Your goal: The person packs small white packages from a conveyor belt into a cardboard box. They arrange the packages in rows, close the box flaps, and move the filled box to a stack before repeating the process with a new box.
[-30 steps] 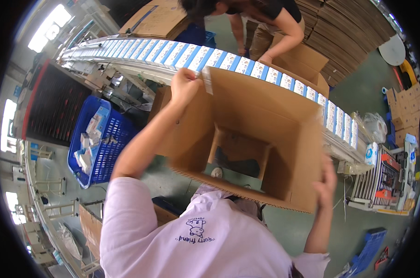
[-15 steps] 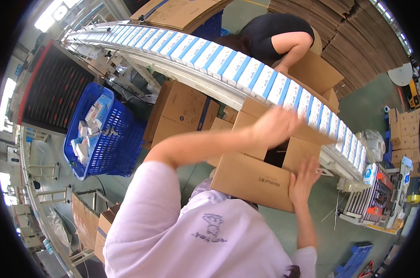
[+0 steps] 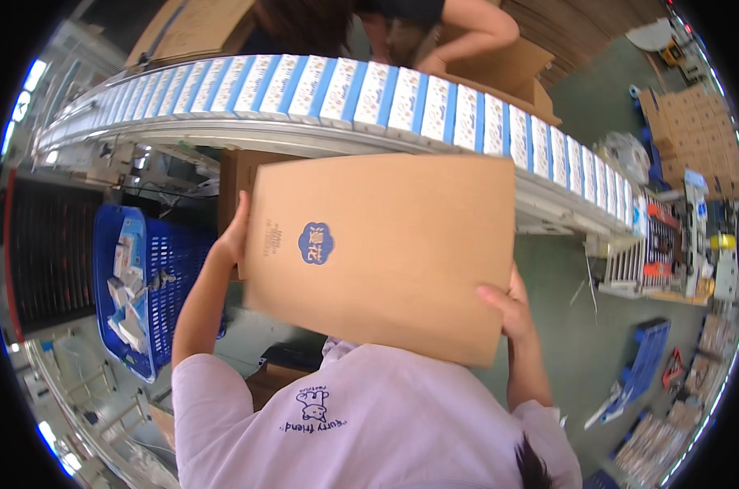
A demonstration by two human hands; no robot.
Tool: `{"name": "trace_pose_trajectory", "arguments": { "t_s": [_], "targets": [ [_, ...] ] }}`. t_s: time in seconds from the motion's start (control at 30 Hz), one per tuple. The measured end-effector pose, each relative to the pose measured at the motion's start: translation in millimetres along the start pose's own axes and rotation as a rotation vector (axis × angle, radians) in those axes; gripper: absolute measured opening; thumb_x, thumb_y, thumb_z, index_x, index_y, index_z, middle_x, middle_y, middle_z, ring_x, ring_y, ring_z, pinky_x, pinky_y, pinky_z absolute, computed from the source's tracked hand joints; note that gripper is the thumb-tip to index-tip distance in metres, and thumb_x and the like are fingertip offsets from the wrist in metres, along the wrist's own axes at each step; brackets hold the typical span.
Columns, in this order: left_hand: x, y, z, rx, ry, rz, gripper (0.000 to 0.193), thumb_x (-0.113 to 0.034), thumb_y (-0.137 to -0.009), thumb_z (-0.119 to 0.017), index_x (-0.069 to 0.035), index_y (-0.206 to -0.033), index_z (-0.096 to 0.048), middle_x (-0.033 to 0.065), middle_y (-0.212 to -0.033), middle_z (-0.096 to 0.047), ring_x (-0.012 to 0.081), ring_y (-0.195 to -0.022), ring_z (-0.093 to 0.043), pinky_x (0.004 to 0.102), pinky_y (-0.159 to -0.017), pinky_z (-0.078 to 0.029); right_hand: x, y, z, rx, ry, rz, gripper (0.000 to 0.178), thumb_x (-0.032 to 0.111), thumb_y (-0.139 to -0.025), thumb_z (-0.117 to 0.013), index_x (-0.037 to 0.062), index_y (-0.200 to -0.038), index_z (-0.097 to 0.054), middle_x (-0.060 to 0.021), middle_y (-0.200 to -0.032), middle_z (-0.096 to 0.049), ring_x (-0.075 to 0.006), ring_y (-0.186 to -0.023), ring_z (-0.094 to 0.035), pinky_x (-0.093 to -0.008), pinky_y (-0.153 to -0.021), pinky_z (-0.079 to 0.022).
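Observation:
A brown cardboard box (image 3: 386, 244) with a blue printed badge is held up in front of my chest, a broad face turned up. My left hand (image 3: 236, 234) grips its left side, the fingers partly hidden by the box. At the lower right edge, my right hand (image 3: 510, 308) holds it with the thumb on the upper face; the other fingers are mostly out of sight underneath. Beyond the box, white-and-blue packs (image 3: 378, 96) stand in a close row along a curved conveyor (image 3: 304, 140).
A blue plastic basket (image 3: 162, 273) with loose packs stands at left. Across the conveyor a person (image 3: 475, 28) reaches towards an open carton (image 3: 500, 73). Stacked cartons (image 3: 695, 134) are at far right, and a blue pallet (image 3: 634, 371) lies on the floor.
The box has turned so a broad face is up, and its open flaps no longer show. My left hand has moved from above the flaps to the box's left side.

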State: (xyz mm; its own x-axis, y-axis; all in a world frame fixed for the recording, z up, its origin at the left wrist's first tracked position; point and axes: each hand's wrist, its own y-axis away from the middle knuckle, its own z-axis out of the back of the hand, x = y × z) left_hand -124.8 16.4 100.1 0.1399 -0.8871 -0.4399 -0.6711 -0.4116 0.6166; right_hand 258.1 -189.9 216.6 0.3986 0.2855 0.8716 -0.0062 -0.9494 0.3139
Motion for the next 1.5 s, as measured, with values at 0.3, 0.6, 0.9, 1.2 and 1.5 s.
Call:
{"name": "trace_pose_trajectory", "arguments": {
  "t_s": [0.3,0.6,0.9,1.2,1.5],
  "targets": [
    [56,-64,-92,-0.491,-1.077,-0.528,0.051,-0.015,-0.081,-0.063,0.004,-0.123,-0.042,0.0120,-0.103,-0.061,0.0259,-0.090,-0.060,0.0339,-0.077,-0.048,-30,-61,-79,-0.016,1.538,0.487,0.068,0.033,-0.073,-0.068,0.0015,-0.127,-0.041,-0.0235,-0.121,-0.048,-0.0389,-0.118,-0.040,-0.0489,-0.101,-0.028],
    [52,-95,111,-0.986,-1.182,-0.211,0.052,-0.040,-0.092,-0.042,0.004,-0.119,-0.045,0.0243,-0.114,-0.050,0.0321,-0.109,-0.047,0.0395,-0.094,-0.035,-170,-45,250,-0.629,1.354,-0.232,0.052,0.035,-0.093,-0.040,0.0018,-0.132,-0.035,-0.0271,-0.120,-0.049,-0.0422,-0.111,-0.046,-0.0488,-0.092,-0.037],
    [-129,-157,-96,-1.050,-1.787,-0.834,0.059,-0.039,-0.086,-0.054,0.008,-0.120,-0.044,0.0237,-0.112,-0.052,0.0361,-0.104,-0.050,0.0398,-0.090,-0.041,15,-240,94,-0.832,1.576,0.404,0.024,0.018,-0.085,-0.054,-0.0021,-0.096,-0.063,-0.0143,-0.087,-0.056,-0.0294,-0.088,-0.054,-0.0390,-0.075,-0.045],
    [-162,-195,-118,-0.878,-1.442,-0.378,0.096,-0.062,-0.062,-0.070,0.016,-0.111,-0.043,0.0250,-0.097,-0.060,0.0315,-0.087,-0.063,0.0334,-0.072,-0.052,36,-287,61,-0.622,1.189,0.002,0.102,0.070,-0.065,-0.060,-0.0136,-0.119,-0.038,-0.0298,-0.102,-0.056,-0.0348,-0.100,-0.057,-0.0381,-0.084,-0.046],
    [-73,-33,-164,-0.584,-0.975,-0.963,0.111,-0.035,-0.050,-0.089,0.011,-0.125,-0.021,0.0243,-0.116,-0.044,0.0282,-0.107,-0.048,0.0362,-0.092,-0.040,48,-111,-15,-0.880,0.996,0.531,0.099,0.020,-0.057,-0.084,-0.0048,-0.132,-0.024,-0.0197,-0.119,-0.047,-0.0270,-0.105,-0.051,-0.0375,-0.091,-0.042]
  ]
}}
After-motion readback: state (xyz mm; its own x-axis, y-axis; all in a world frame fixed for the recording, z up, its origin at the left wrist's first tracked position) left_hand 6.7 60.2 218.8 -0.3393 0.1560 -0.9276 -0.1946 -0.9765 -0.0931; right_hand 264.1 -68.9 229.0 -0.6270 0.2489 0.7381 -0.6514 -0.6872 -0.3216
